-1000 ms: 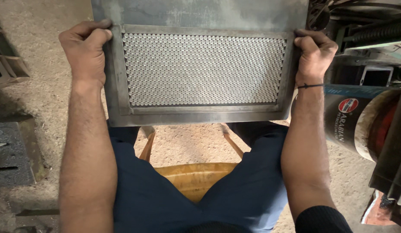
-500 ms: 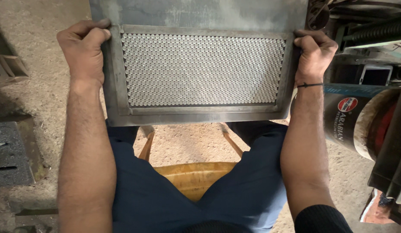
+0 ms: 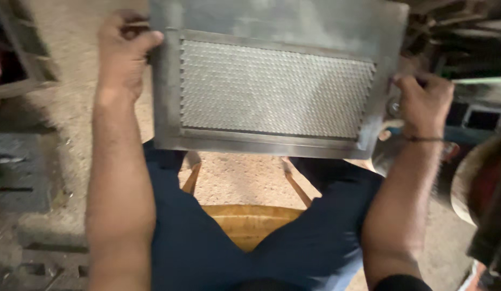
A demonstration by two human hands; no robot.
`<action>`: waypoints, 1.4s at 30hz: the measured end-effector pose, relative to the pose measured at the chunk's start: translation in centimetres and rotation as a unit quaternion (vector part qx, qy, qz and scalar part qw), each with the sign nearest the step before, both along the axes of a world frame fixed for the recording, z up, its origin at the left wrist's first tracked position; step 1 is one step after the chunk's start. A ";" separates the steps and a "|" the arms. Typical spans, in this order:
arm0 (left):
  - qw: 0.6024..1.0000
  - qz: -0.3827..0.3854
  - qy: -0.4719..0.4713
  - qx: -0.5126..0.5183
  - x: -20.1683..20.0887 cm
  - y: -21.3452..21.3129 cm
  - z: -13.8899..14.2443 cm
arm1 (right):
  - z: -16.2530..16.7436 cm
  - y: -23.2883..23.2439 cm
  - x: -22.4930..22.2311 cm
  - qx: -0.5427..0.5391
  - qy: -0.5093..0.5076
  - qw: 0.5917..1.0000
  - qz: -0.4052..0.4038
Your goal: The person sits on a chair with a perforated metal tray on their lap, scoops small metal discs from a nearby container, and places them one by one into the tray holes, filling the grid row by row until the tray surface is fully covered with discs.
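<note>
A metal panel (image 3: 277, 81) with a perforated mesh centre is held flat above the person's knees and a wooden stool (image 3: 250, 223). The left hand (image 3: 124, 51) clamps the panel's left edge, the right hand (image 3: 422, 105) its right edge, forearms reaching forward. The panel looks tilted; a loosened grip could drop it onto the legs.

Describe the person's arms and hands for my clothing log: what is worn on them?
Both forearms are bare. The right hand has a thin dark band at its wrist, and a dark sleeve edge shows near the upper arm. The left hand wears nothing visible.
</note>
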State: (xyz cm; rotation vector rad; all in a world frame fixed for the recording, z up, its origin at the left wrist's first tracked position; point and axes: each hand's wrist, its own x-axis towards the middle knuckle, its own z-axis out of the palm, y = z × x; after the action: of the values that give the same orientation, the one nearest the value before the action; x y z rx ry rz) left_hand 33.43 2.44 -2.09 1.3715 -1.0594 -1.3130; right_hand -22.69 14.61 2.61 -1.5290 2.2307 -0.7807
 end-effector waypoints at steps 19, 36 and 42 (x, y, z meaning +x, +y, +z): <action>0.984 -0.086 -0.059 0.143 0.8 0.8 1.6 | 2.0 0.2 2.2 0.116 -0.305 0.937 -0.127; 0.983 -0.094 -0.033 0.153 0.4 0.9 2.0 | 2.6 -0.4 1.8 0.126 -0.419 0.884 -0.165; 0.983 -0.097 -0.042 0.147 0.4 0.9 2.0 | 3.6 -0.2 2.3 0.099 -0.484 0.856 -0.151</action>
State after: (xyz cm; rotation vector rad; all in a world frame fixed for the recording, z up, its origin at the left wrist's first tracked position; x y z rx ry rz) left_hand 33.87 3.36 -0.10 1.5842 -1.1100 -1.6170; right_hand -20.41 14.40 6.26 -0.4602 1.6688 -1.0521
